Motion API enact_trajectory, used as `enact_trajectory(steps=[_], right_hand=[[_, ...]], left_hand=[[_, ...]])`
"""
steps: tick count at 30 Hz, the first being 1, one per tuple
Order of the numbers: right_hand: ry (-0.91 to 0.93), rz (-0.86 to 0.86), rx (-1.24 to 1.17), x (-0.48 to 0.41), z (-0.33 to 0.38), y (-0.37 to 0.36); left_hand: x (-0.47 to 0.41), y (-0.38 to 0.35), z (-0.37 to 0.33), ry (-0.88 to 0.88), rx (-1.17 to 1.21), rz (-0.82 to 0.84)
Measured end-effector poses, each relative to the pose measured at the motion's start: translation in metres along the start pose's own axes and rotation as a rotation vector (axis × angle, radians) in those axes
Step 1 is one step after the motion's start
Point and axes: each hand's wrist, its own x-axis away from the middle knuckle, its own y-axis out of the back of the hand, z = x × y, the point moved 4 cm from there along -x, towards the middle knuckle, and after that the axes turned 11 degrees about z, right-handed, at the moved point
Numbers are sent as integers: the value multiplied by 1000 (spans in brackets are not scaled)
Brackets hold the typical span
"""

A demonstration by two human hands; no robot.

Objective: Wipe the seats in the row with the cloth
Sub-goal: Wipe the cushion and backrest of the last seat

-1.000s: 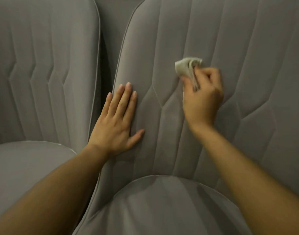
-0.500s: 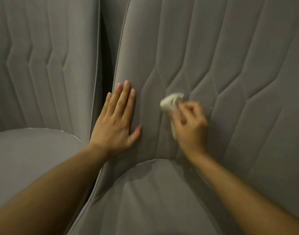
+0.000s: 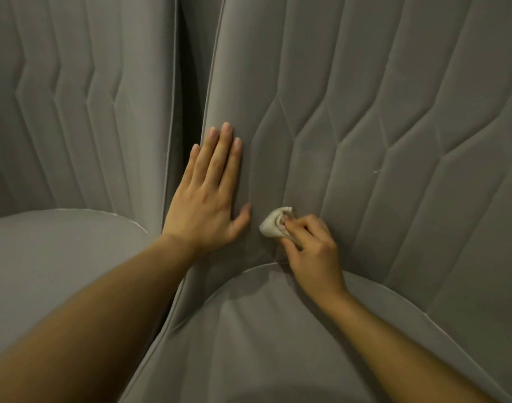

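Since a second ago the right hand (image 3: 310,253) has carried the cloth (image 3: 273,226) down the backrest (image 3: 379,117) of the right-hand seat, from well up the quilted panels to a spot just above the crease where the backrest meets the seat cushion (image 3: 278,338). The left hand (image 3: 208,200) has stayed where it was, flat against the backrest's left edge with fingers straight and close together, thumb spread toward the cloth.

Only part of the pale cloth shows. It is a crumpled wad pinched in the right hand's curled fingers (image 3: 302,228), and the rest of it is hidden under them. The exposed end sticks out up and to the left, toward the left thumb, near it but apart. Its long axis is hard to read in so bunched a shape.

Both forearms run off the bottom edge. A dark gap (image 3: 188,91) separates this seat from the left-hand seat (image 3: 63,106), and both backrests are cut off at the top.
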Motion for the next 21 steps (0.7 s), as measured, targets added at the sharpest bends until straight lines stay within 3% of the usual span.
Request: enact_trajectory(steps=[2,6,11,13,15,21], right_hand=[[27,-80,10,-20,11,22],[-102,-401,-48,-88,15,59],[-38,-127,16,-23,11,-5],[-28,25,-11,3,4,-12],[-44,61,-50,3,5,0],[-144,-405,45,-75,5,88]], left_hand=[[1,0,0,3,4,-7],[1,0,-2,-7,5,-17],[1,1,-1,-7,-4,-8],[1,1,-1,-2,-9,-1],[1,0,-1,2,0,-5],[1,0,-1,-6,7,-21]])
